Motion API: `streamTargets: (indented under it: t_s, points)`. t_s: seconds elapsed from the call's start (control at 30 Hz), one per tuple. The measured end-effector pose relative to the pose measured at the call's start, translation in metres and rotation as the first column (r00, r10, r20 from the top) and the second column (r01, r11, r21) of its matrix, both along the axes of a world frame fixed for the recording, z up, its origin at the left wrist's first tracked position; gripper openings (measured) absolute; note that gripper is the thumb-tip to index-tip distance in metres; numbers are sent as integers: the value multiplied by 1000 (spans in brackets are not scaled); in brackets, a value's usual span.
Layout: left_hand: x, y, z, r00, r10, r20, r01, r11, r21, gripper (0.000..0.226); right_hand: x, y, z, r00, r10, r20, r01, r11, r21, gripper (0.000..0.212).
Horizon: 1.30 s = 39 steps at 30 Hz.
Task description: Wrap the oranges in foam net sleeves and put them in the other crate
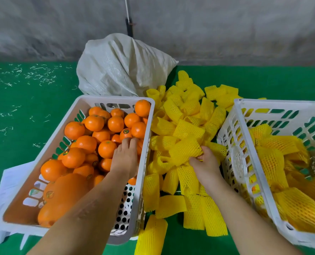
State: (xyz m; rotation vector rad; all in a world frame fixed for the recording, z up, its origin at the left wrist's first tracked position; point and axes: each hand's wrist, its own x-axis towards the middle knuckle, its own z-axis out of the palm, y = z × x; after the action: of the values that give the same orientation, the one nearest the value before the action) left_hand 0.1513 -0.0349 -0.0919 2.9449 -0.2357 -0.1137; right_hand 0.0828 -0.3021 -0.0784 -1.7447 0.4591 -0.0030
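Oranges | left hand spread atop | right hand pinching sleeve

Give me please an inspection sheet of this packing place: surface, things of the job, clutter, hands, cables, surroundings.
Surface: green mat.
Job's things: left crate holds bare oranges; right crate holds wrapped oranges; loose pile of yellow foam sleeves lies between the crates.
Clutter: pale shreds on the mat at far left; white sheet under the left crate.
Hands: left hand reaches into the oranges, fingers on one; right hand grips a foam sleeve.
Cables: white cord on the wall.
Surroundings: white woven sack; grey wall.
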Motion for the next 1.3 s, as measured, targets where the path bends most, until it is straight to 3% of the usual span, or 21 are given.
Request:
streamTargets:
  t_s: [0.17, 0.33, 0.53, 0.63, 0.73, 0.83, 0.9, 0.97, 1.03, 1.1, 1.17, 1.23, 1.3]
  points:
    - [-2, -17, 1, 994, 61, 95, -63, 998, 12, 50, -32, 23, 18, 996, -12, 89, 4, 996, 93, 16]
    - [-8, -18, -8, 972, 203, 117, -190, 975, -118, 61, -44, 35, 21, 996, 65, 67, -72, 992, 106, 11]
    - [-10, -8, 0, 975, 142, 169, -118, 983, -143, 53, -21, 64, 30, 987, 157, 22, -159, 973, 169, 52]
    - [-13, 1, 9, 976, 129, 177, -107, 986, -126, 69, -10, 80, 36, 982, 186, 9, -186, 976, 117, 72]
    - [-19, 6, 21, 965, 174, 195, -113, 951, -288, 83, -1, 96, 41, 959, 278, -60, -274, 959, 68, 85]
    - [-31, 9, 42, 953, 271, 136, -155, 819, -552, 86, 0, 109, 38, 952, 301, -48, -304, 950, -75, 51]
    - [-46, 8, 58, 949, 304, 82, -155, 678, -719, 74, -6, 109, 39, 971, 237, 43, -235, 971, -40, 19]
    - [-70, -1, 69, 961, 275, -25, -156, 463, -872, 68, -16, 106, 39, 984, 150, 98, -158, 984, 81, 34]
    - [-96, -13, 80, 974, 174, -142, -186, 271, -944, 73, -30, 101, 44, 991, 57, 122, -80, 977, 196, 31]
    - [-112, -19, 85, 985, 46, -169, -175, 236, -956, 76, -46, 100, 49, 994, -29, 107, -4, 956, 294, 22]
    - [-116, -16, 91, 974, -94, -204, -172, 272, -947, 74, -59, 97, 55, 992, -110, 59, 72, 892, 446, 31]
    - [-119, -14, 100, 920, -259, -294, -239, 225, -945, 76, -68, 94, 59, 983, -183, 23, 138, 812, 567, 36]
    - [-126, -16, 104, 817, -408, -407, -369, 174, -913, 81, -76, 90, 66, 980, -199, 27, 158, 846, 509, 27]
